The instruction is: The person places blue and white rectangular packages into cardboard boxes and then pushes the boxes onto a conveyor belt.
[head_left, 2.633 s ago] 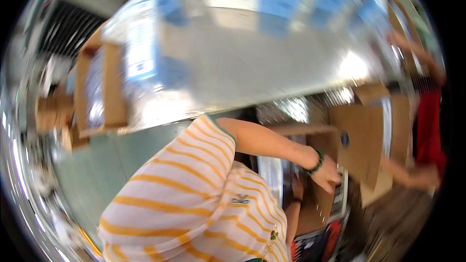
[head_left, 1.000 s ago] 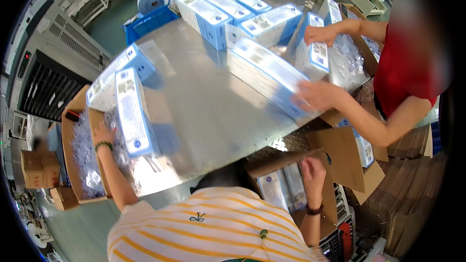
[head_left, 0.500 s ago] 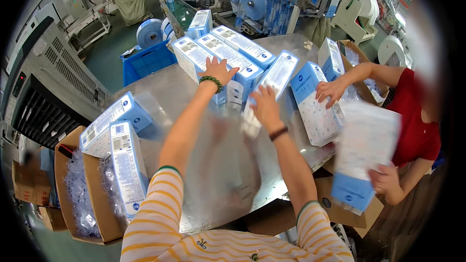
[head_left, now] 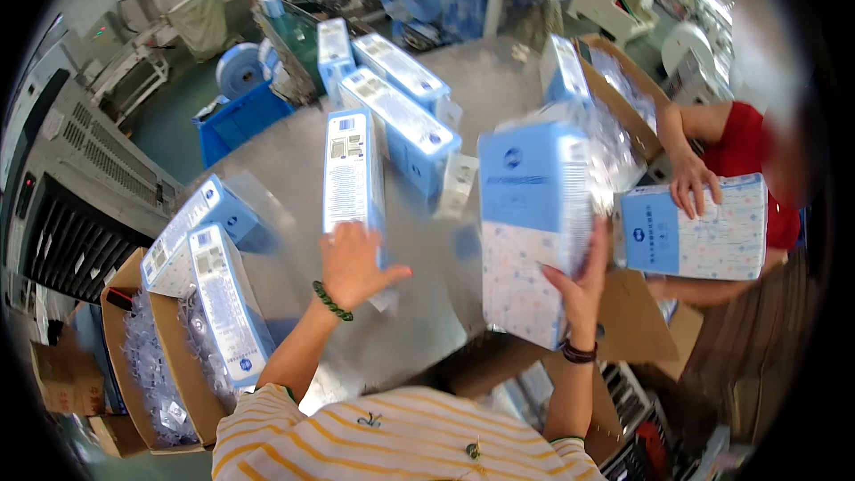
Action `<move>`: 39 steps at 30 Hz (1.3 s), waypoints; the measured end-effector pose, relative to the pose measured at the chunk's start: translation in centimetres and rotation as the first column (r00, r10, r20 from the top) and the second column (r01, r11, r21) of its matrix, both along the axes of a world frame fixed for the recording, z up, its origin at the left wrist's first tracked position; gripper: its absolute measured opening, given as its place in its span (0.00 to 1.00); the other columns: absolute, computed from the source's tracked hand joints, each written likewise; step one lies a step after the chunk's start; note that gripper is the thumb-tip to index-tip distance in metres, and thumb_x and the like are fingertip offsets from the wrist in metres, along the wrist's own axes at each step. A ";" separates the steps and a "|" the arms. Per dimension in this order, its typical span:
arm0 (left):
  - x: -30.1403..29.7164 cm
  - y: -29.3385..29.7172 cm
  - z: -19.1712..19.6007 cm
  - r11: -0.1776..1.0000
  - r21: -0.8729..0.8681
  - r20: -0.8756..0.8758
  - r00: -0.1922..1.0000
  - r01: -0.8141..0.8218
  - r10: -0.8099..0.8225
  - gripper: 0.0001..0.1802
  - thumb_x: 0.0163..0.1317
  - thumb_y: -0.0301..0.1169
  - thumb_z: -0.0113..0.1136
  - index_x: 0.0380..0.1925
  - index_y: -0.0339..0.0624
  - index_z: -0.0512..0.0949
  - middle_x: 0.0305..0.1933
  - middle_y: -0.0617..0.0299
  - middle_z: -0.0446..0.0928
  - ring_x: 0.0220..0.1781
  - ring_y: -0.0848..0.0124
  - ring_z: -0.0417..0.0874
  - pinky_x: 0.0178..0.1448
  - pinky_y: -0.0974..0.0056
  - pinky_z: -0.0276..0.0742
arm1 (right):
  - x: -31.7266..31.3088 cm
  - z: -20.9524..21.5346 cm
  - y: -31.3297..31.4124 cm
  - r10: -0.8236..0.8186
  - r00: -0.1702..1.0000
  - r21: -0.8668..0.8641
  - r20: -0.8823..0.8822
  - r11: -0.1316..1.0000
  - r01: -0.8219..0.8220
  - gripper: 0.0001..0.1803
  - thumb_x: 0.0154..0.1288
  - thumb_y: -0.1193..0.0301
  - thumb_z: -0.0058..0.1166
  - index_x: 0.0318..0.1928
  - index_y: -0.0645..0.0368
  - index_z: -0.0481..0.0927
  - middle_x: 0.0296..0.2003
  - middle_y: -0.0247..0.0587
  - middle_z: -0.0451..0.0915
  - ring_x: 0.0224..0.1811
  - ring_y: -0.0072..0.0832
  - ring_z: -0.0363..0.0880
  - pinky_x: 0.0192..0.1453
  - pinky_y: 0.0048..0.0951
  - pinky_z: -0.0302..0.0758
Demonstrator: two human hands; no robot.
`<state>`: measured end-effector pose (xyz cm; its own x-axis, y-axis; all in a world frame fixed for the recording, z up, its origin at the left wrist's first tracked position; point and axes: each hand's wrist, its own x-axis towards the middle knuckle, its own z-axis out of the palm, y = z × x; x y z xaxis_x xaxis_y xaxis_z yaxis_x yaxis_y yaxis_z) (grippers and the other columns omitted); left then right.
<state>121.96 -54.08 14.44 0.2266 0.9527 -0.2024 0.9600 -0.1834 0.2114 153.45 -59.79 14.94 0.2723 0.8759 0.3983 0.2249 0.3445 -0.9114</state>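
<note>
Under the fingers of my left hand (head_left: 354,260) is the near end of a long blue-and-white plastic-wrapped pack (head_left: 349,165). Its narrow printed side faces up, and my thumb stretches out to the right, off the pack. My right hand (head_left: 583,289) grips another pack (head_left: 525,214) by its right edge. That pack is raised and upright, its broad face showing blue above and pale pattern below. Clear loose wrap shows near its upper right. Close to it on the right, a co-worker's hand (head_left: 693,183) rests on a pack (head_left: 704,227) lying sideways.
Several packs (head_left: 401,116) stand farther back on the metal table (head_left: 419,294). Two more (head_left: 227,303) lean at the left by a carton (head_left: 169,338) of clear plastic pieces. Another carton (head_left: 623,80) stands far right, and a blue bin (head_left: 236,129) behind the table.
My left hand has drawn its pack nearer, apart from the back group. My right hand has moved right and toward me and now holds a pack upright. The co-worker's pack has turned sideways.
</note>
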 end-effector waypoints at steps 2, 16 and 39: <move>0.2 -0.4 -3.0 0.899 0.347 -0.066 0.950 -0.266 0.306 0.51 0.35 0.55 0.69 0.60 0.49 0.59 0.61 0.46 0.61 0.64 0.45 0.57 0.57 0.44 0.65 | 2.5 0.4 -5.4 -0.092 0.994 0.082 -0.056 0.992 0.097 0.56 0.38 0.75 0.67 0.67 0.63 0.46 0.63 0.44 0.53 0.63 0.33 0.56 0.65 0.33 0.55; 14.6 -10.5 -2.5 0.904 -0.025 0.999 -0.029 0.427 0.041 0.31 0.44 0.21 0.64 0.52 0.35 0.67 0.44 0.56 0.75 0.45 0.64 0.77 0.53 0.61 0.73 | 12.6 5.3 -35.9 -0.830 0.392 0.404 -0.396 0.226 0.886 0.36 0.46 0.85 0.60 0.57 0.57 0.61 0.53 0.43 0.66 0.54 0.35 0.68 0.58 0.39 0.69; 30.7 -16.9 -16.2 0.391 -0.173 -0.063 0.386 0.904 -0.920 0.38 0.46 0.61 0.57 0.43 0.35 0.75 0.54 0.47 0.69 0.51 0.55 0.74 0.50 0.52 0.71 | 8.2 -18.9 -34.7 -0.120 0.291 -0.173 0.949 0.573 0.801 0.25 0.60 0.65 0.52 0.57 0.58 0.68 0.61 0.54 0.60 0.64 0.45 0.57 0.65 0.43 0.55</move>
<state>152.68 -71.01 -1.74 0.9116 0.1619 -0.3779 0.2435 -0.9533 0.1787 161.61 -94.50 -3.96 0.5727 0.7919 0.2118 0.8181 -0.5686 -0.0860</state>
